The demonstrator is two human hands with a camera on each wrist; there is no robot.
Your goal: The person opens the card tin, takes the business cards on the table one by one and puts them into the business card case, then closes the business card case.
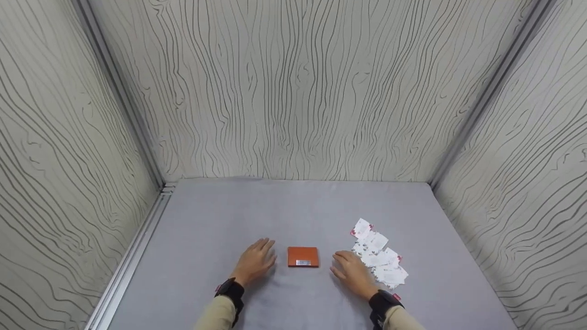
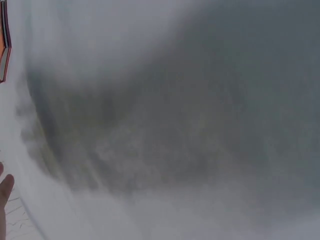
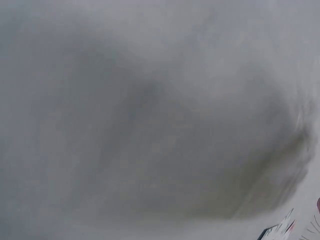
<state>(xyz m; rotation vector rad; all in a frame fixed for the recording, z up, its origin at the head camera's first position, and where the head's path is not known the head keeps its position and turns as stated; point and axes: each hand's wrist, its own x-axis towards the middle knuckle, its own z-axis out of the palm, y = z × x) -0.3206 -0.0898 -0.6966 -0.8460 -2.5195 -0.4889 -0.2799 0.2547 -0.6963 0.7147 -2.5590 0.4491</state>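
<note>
A small flat orange case (image 1: 301, 255) with a silver plate near its front edge lies on the grey cloth between the two hands. To its left, my left hand (image 1: 255, 262) hovers low over the cloth, fingers extended and holding nothing. My right hand (image 1: 354, 273) is on the other side with relaxed fingers and an empty grasp. Beside that hand, white printed cards (image 1: 390, 275) with red and green marks lie in an overlapping spread. In the left wrist view, the case's edge (image 2: 5, 62) and a few fingertips (image 2: 7, 185) show at the left border.
Grey cloth (image 1: 220, 206) covers the table. Pale panels with a dark wood-grain pattern (image 1: 293, 91) enclose it at the back and both sides. A metal rail (image 1: 133, 256) runs along the left edge. Shadows of the hands fall on the cloth in both wrist views.
</note>
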